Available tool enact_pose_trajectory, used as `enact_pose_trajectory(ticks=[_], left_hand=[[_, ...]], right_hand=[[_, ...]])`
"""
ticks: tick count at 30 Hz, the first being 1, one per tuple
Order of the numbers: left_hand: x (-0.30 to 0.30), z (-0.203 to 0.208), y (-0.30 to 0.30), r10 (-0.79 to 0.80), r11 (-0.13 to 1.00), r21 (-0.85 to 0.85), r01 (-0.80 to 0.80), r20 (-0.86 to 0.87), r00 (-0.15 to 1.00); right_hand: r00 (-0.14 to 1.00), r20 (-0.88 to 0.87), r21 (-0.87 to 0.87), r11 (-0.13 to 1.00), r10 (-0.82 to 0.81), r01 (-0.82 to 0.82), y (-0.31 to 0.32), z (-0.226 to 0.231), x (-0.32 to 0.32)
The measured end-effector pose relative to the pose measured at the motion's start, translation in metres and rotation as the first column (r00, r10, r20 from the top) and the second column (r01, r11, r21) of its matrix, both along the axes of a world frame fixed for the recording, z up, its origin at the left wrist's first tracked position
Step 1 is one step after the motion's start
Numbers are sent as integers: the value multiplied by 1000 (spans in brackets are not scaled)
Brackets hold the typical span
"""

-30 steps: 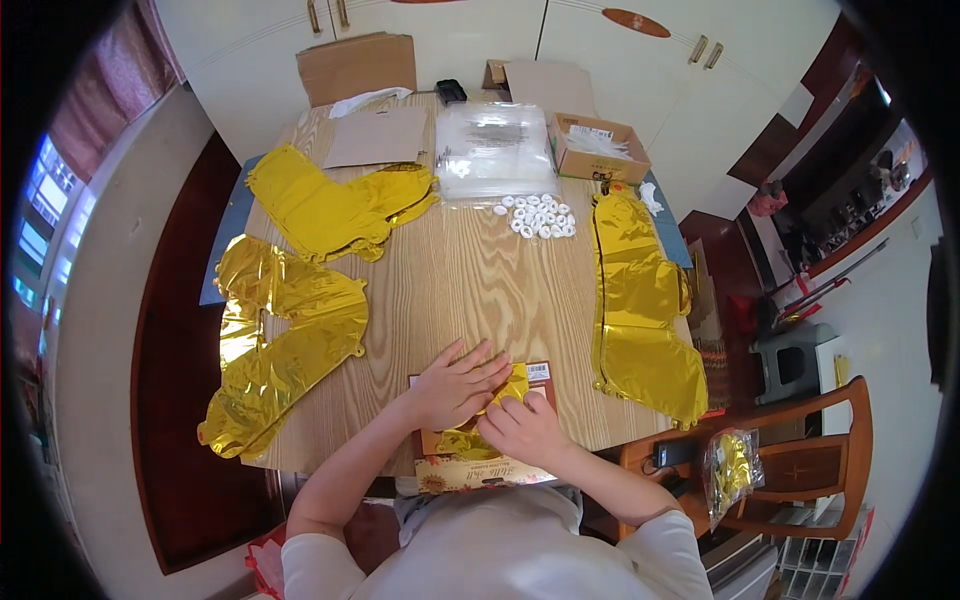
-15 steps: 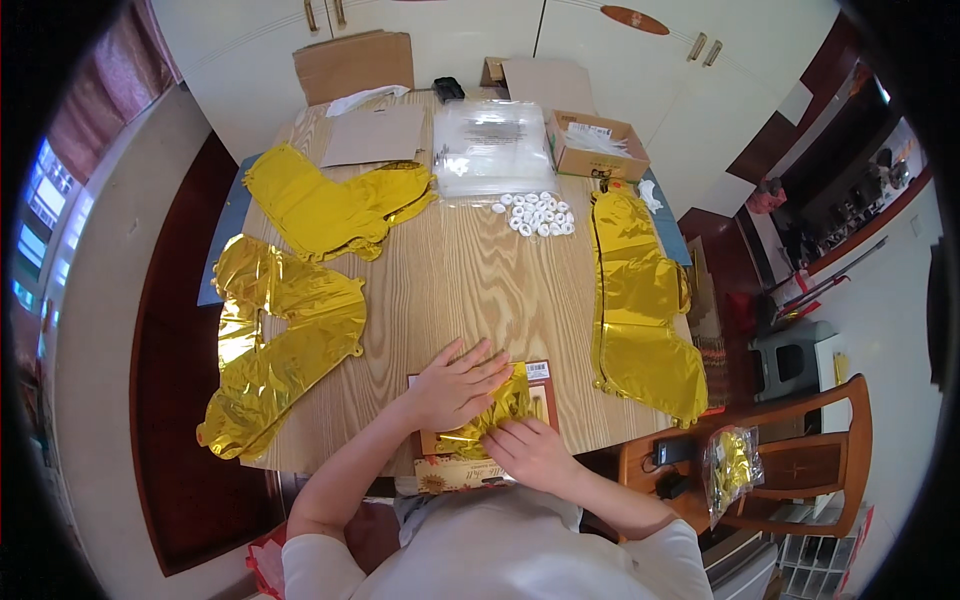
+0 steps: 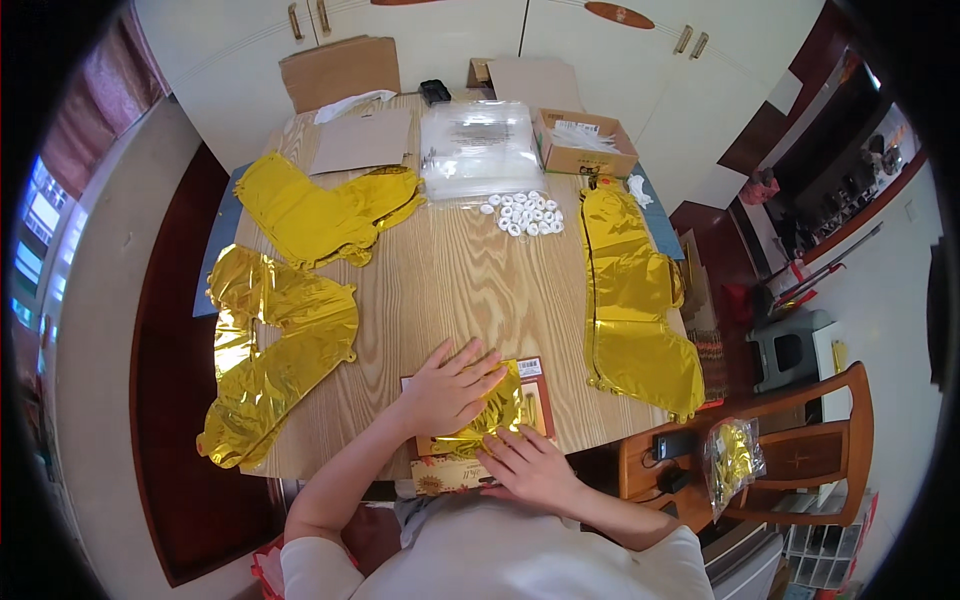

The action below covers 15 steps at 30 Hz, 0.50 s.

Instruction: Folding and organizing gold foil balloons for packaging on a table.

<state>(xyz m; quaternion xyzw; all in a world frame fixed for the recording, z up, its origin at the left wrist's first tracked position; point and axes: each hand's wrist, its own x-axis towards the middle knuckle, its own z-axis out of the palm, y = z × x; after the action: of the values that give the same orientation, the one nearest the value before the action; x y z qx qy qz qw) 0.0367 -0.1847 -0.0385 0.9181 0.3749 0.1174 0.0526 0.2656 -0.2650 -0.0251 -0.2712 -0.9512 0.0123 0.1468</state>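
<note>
Near the front edge of the table lies a crumpled, folded piece of gold foil (image 3: 507,402). It rests on a printed card package (image 3: 424,478) with a reddish-brown border and a beige lower flap. My left hand (image 3: 447,388) presses flat on the foil's left side, fingers spread and pointing away from me. On the foil's lower right edge and the package, my right hand (image 3: 532,466) lies palm down with its fingers stretched out. Neither hand grips anything. Part of the foil and package is hidden beneath my hands.
Flat gold foil balloons lie at the left (image 3: 285,350), far left (image 3: 310,215) and right (image 3: 635,315). Farther back are clear plastic bags (image 3: 477,150), white rings (image 3: 527,213) and a cardboard box (image 3: 588,150). A wooden chair (image 3: 858,430) holds a bagged gold foil bundle (image 3: 733,455).
My right hand's fingers have straightened and spread over the lower edge of the foil. The left hand stays flat on it. The whole view has shifted slightly.
</note>
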Motion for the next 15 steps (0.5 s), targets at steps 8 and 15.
enact_pose_trajectory(ticks=[8, 15], left_hand=[[-5, 2, 25, 55, 996, 69, -51, -58, 997], [-6, 7, 27, 17, 998, 64, -9, -133, 991]], right_hand=[[999, -39, -95, 995, -14, 10, 32, 4, -6], [990, -141, -276, 961, -28, -12, 42, -4, -6]])
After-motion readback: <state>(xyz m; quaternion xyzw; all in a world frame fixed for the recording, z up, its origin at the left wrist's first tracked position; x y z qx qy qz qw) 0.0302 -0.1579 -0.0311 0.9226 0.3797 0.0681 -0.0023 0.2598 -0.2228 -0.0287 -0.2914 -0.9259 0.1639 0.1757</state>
